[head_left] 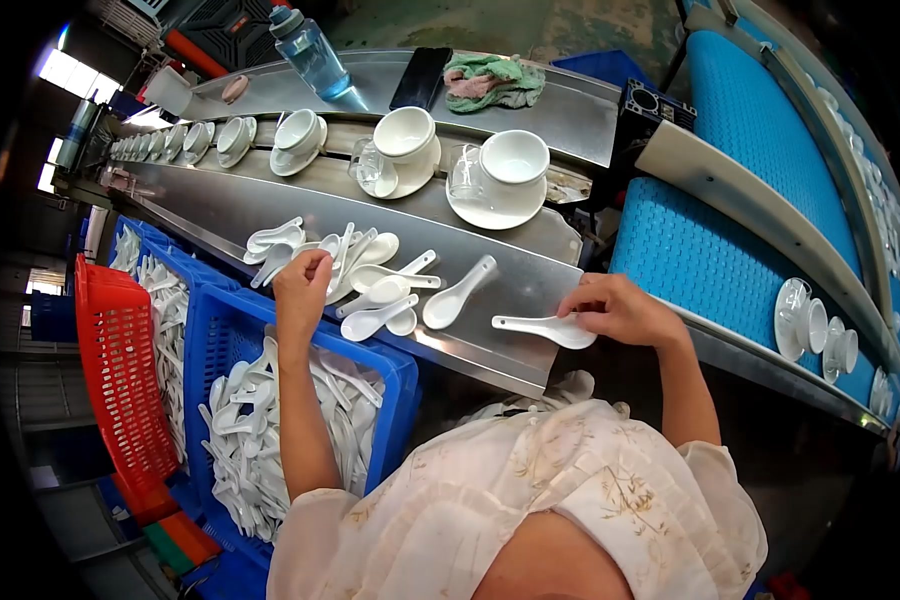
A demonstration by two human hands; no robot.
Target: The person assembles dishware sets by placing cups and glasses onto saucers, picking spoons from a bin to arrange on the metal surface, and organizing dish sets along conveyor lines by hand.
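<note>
My right hand (625, 308) pinches the bowl end of a white soup spoon (530, 325) at the right end of the metal ledge, its handle pointing left. My left hand (302, 283) is closed beside a loose pile of white spoons (355, 265); whether a spoon is between its fingertips I cannot make out. A single spoon (458, 293) lies apart between the pile and my right hand. Behind the ledge, white bowls (515, 157) stand on saucers (500, 205) in a row, the nearest ones with a clear glass (465, 172) beside the bowl.
Blue crates (400, 385) full of spoons and a red basket (120, 370) stand at my left. A blue conveyor belt (700, 260) at the right carries dish sets (800, 318). On the back shelf are a water bottle (312, 55), a dark flat object (422, 78) and a cloth (490, 82).
</note>
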